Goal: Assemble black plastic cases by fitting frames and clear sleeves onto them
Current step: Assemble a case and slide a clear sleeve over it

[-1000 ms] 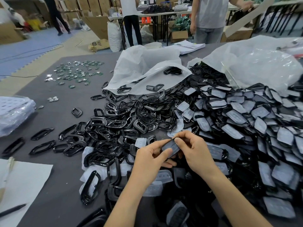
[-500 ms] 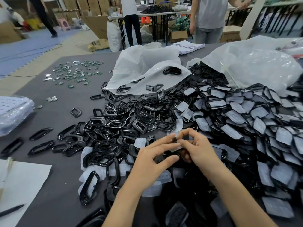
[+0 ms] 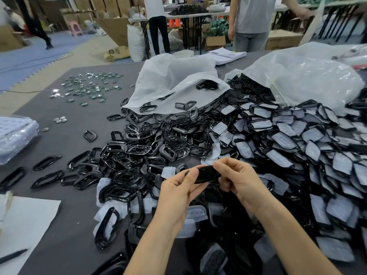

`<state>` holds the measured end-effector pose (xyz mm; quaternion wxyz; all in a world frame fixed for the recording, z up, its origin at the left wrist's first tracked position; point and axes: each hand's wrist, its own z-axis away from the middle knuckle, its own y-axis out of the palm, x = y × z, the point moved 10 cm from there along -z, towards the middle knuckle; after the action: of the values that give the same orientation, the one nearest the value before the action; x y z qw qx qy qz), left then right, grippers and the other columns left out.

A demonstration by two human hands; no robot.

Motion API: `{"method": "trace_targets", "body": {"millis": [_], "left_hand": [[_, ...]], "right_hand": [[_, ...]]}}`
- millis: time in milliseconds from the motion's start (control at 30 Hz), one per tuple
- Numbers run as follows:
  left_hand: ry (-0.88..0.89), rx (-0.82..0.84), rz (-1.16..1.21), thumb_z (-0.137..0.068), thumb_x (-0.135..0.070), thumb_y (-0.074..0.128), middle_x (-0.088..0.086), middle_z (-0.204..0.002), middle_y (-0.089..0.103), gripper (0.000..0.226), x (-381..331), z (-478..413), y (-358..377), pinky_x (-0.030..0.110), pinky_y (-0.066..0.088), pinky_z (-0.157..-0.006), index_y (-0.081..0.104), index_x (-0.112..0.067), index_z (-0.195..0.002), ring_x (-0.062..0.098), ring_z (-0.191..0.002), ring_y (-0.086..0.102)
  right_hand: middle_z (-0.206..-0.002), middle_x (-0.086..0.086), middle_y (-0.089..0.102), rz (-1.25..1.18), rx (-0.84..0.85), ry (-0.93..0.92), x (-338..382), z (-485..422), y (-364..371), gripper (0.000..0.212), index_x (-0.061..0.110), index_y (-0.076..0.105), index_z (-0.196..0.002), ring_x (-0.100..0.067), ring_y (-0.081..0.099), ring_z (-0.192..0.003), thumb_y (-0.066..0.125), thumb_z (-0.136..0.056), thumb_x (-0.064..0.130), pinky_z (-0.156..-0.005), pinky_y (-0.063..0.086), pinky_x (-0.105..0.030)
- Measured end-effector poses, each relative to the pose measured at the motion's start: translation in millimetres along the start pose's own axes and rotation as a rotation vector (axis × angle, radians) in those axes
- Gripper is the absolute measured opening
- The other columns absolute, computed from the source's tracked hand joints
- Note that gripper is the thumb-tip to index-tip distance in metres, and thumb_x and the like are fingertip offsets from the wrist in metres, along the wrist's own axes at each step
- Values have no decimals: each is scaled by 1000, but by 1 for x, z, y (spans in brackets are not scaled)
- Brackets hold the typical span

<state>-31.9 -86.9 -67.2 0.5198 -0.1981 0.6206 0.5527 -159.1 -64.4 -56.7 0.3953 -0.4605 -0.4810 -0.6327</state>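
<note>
Both my hands hold one glossy black case [image 3: 206,174] above the piles in the lower middle of the view. My left hand [image 3: 178,192] pinches its left end between thumb and fingers. My right hand [image 3: 241,181] grips its right end with curled fingers. A heap of black frames [image 3: 139,151] spreads over the grey table [image 3: 65,225] to the left of my hands. To the right lies a big pile of black cases with clear sleeves [image 3: 297,147]. Loose clear sleeves [image 3: 195,214] lie under my forearms.
Two white plastic bags [image 3: 170,82] lie open at the back of the table. Small green circuit boards [image 3: 87,90] are scattered at the far left. A wrapped tray [image 3: 15,135] and white paper [image 3: 21,225] with a pen sit at the left edge. People stand beyond the table.
The piece between my hands has been turned: a grey sleeved face showed a second ago, a glossy black side shows now. Both hands stayed in nearly the same place.
</note>
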Motion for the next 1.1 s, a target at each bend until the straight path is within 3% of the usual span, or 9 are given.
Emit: {"method": "trace_targets", "body": {"millis": [233,467,567,700,867,1100], "left_hand": [[-139,-50,214,-78,-18,61,10,-100,75,21,13,3,2,23,58,-70,80,-10,-83,19,-90,73],[-198,-61,227,-76,-21,64,9,-100,75,21,18,4,0,22,57,-68,80,-9,-84,16,-89,73],[-213,-67,233,-70,-20,68,14,-89,75,20,19,5,0,23,57,-65,79,-6,-77,19,-81,73],[-227,-43,231,-69,-22,69,17,-88,74,22,20,5,4,22,57,-65,79,-4,-77,20,-80,73],[-208,-55,245,-70,-20,68,16,-88,75,19,20,4,4,22,57,-65,78,-4,-73,19,-81,73],[-57,58,172,-77,-14,61,13,-97,74,21,3,6,16,22,56,-74,79,-6,-84,17,-94,71]], "right_hand": [[-72,-2,63,36,46,-40,2,1,6,16,19,73,-69,-7,53,-60,71,-67,35,-55,46,-19],[-72,-6,67,-22,7,-12,1,1,5,13,12,71,-69,-10,57,-62,64,-73,22,-56,49,-19],[-72,-7,68,-79,6,51,-3,2,3,15,6,69,-73,-12,59,-63,63,-73,20,-55,50,-20],[-72,-12,63,-212,3,237,-15,5,2,23,-3,64,-82,-15,56,-60,63,-72,17,-49,51,-19],[-73,-11,66,-233,-9,300,-20,5,-3,23,-4,66,-82,-12,59,-59,63,-73,17,-49,52,-19],[-72,-11,63,-230,15,147,2,3,-8,14,0,63,-75,-14,54,-61,62,-76,13,-52,51,-20]]}}
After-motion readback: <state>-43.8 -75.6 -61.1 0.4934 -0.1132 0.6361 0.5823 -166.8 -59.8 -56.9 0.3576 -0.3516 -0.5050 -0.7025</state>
